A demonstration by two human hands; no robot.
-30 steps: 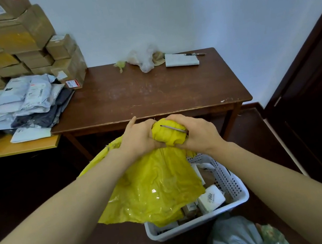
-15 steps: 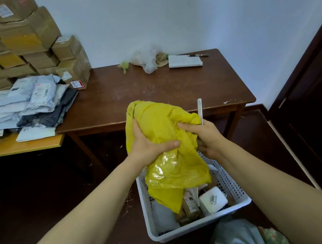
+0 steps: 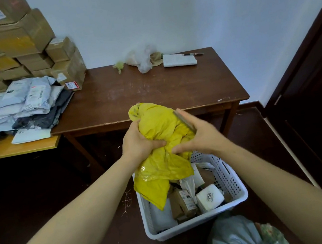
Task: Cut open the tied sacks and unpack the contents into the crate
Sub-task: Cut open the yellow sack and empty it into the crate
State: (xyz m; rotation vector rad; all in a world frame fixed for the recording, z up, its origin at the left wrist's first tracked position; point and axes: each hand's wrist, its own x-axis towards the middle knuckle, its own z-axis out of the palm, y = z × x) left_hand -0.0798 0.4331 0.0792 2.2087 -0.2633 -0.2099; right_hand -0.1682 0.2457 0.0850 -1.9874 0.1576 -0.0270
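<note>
Currently held: crumpled yellow plastic sack (image 3: 157, 130), bunched between both hands, in front of the dark table's near edge and above the far-left part of the crate.
Left hand (image 3: 138, 144): grips the sack from the left, fingers curled deep into the plastic.
Right hand (image 3: 199, 137): clasps the sack from the right, thumb pressed into the folds; pins a thin flat grey blade (image 3: 183, 120) under the fingers against the plastic.
Blade position: lies slantwise on the sack's upper right side, upper end clear of the fingers, lower end hidden by the hand.
Sack tail: hangs below the hands, lowest corner inside the crate, over the parcels.
Crate: white perforated plastic crate (image 3: 230, 180), on the dark floor directly below the hands.
Crate contents: white box printed "2002" (image 3: 209, 197); brown cardboard carton (image 3: 182, 204) just left of it; further packets, partly covered by the sack.
Dark table: dark brown wooden table (image 3: 151, 90) against the wall; carries a crumpled clear plastic bag (image 3: 142, 58), a white notepad (image 3: 179, 62) and a pen (image 3: 192, 54) along its far edge.
Left side: light wooden tabletop (image 3: 13, 149) with a pile of grey mailer bags (image 3: 17, 103); stack of brown cardboard boxes (image 3: 14, 39) behind the pile, against the wall.
Bottom edge: pale grey-blue bundle (image 3: 234, 238) on the floor, just beside the crate's near rim; tied or open, cannot tell.
</note>
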